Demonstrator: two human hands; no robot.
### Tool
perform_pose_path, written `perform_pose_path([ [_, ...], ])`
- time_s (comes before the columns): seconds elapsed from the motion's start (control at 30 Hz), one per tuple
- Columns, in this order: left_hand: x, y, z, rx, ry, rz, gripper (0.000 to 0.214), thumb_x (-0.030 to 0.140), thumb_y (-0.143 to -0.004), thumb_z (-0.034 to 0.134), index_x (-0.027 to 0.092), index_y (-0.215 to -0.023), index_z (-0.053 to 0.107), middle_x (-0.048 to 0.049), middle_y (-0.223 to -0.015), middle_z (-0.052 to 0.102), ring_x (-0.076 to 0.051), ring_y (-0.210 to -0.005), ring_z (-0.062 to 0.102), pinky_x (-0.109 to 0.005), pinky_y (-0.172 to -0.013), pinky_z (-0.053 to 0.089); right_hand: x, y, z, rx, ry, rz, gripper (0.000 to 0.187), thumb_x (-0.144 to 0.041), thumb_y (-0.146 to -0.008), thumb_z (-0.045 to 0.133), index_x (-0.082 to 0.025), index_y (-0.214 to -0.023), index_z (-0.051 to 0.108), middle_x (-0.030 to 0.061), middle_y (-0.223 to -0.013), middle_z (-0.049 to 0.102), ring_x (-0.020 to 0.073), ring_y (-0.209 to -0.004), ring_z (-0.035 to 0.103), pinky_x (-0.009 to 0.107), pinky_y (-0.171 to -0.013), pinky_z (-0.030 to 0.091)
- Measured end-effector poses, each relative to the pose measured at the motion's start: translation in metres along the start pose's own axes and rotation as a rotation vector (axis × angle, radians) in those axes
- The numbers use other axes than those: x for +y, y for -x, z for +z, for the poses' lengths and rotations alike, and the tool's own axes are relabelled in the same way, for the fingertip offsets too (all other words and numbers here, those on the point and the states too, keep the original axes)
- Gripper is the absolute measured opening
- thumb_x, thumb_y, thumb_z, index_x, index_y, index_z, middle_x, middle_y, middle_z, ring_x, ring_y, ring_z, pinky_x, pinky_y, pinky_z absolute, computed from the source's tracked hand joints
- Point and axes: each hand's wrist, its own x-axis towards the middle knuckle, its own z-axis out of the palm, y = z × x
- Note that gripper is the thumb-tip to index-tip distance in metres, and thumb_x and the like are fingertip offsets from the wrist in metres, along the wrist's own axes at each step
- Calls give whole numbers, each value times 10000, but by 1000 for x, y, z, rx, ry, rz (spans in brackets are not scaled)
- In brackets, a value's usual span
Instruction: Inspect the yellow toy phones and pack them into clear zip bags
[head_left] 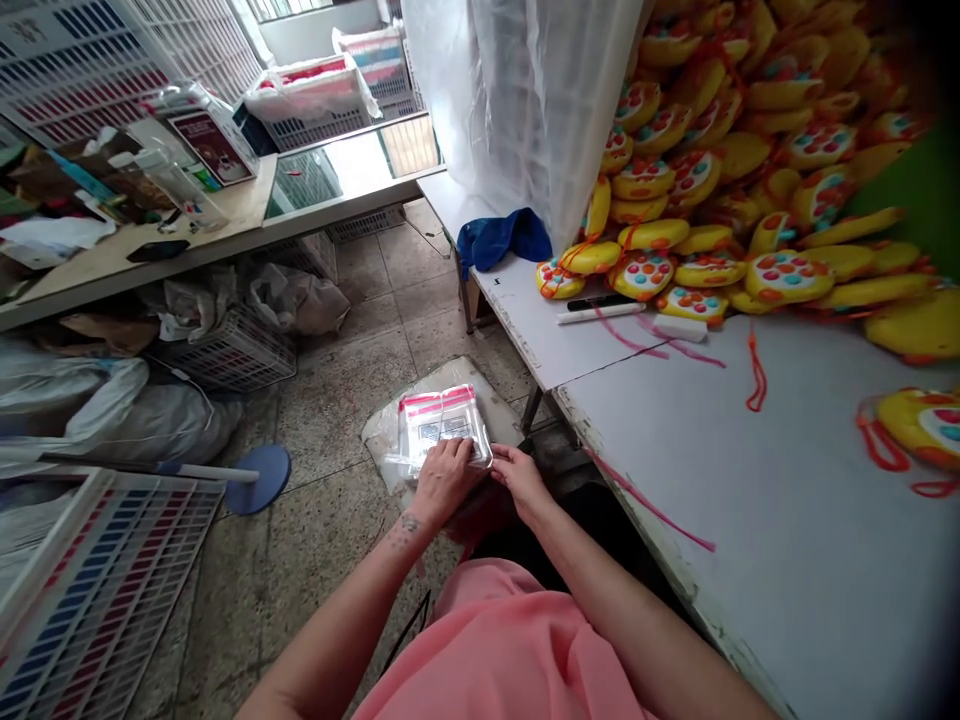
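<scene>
A stack of clear plastic bags [439,412] with red strips along the far edge and dark print lies on a low, worn stool top [491,395]. My left hand [448,475] rests on the near part of the stack, its fingers laid over the plastic. At the stack's near right corner, my right hand [519,475] pinches the edge of a bag between thumb and fingers. How many layers it grips is hidden.
To the right, a white table [750,480] bears a heap of yellow toys [712,200], a pen [600,313], a blue cloth cap [504,240] and loose pink cords [652,505]. On the left are plastic crates [150,570], a blue disc [259,480] and a cluttered bench [240,215].
</scene>
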Motion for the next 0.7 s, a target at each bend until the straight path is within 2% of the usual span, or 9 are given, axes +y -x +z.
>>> perform_pose_path([
  [0.23, 2, -5, -2, -23, -78, 14, 353, 346, -923, 479, 186, -1236, 462, -112, -1118, 594, -261, -999, 545, -394, -874, 439, -7, -5, -1, -29, -79, 1, 319, -150, -619, 619, -161, -927, 702, 29, -872, 718, 170, -812, 636, 242, -677, 471],
  [0.5, 1, -8, -2, -55, -115, 19, 325, 193, -946, 369, 160, -1257, 457, -123, -1083, 618, -258, -983, 562, -408, -874, 461, -8, -6, -7, -18, -157, 88, 284, -71, -646, 596, -166, -904, 665, 23, -838, 698, 127, -690, 626, 215, -616, 471],
  [0.6, 0, -7, -2, -54, -111, -5, 335, 159, -939, 365, 171, -1265, 443, -110, -1074, 625, -253, -1010, 560, -406, -886, 463, -7, -6, -9, -17, -167, 125, 234, -69, -723, 610, -156, -940, 632, 13, -829, 683, 109, -655, 619, 217, -615, 483],
  [0.7, -3, -6, -1, -56, -108, -36, 348, 138, -936, 361, 198, -1273, 426, -87, -1060, 639, -233, -1017, 571, -378, -885, 464, -5, -6, -9, -17, -160, 162, 129, -151, -851, 603, -130, -979, 598, 4, -830, 653, 102, -638, 604, 240, -610, 500],
])
